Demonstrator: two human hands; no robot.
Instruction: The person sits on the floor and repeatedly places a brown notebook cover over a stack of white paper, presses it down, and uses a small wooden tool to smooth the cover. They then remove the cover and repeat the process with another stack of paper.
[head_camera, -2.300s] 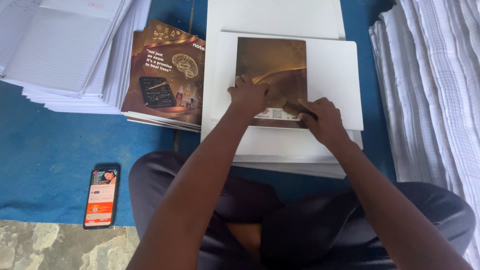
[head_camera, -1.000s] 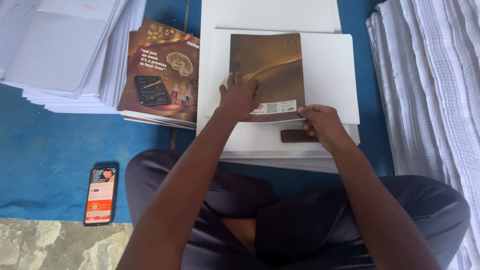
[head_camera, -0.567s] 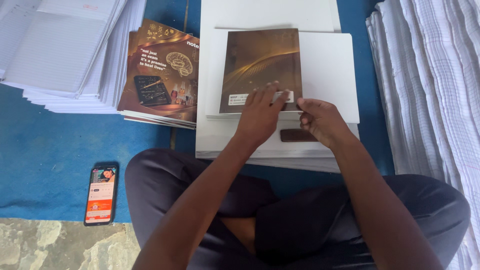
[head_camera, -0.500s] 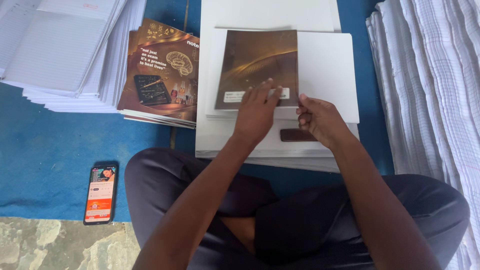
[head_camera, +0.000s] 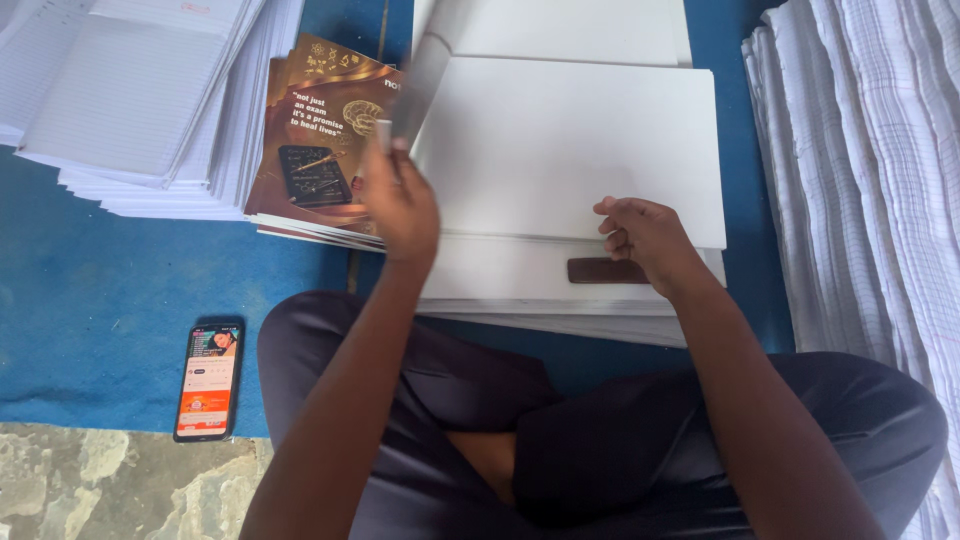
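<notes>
A phone lies on the blue mat at far left, beside stacked brown covers. The left hand grips a blurred cover sheet, lifted edge-on above that stack. Further right, the right hand rests with curled fingers on the white sheet pile, touching a dark flat bar.

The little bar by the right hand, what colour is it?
Dark brown bar, in the head view.

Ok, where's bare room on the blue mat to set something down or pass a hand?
Bare blue mat lies between the ruled-sheet stack and the phone, left of the knee. Narrow strips run beside the white boards, left and right. Crowded: the centre, with left hand lifting a cover, right hand by the dark block.
</notes>
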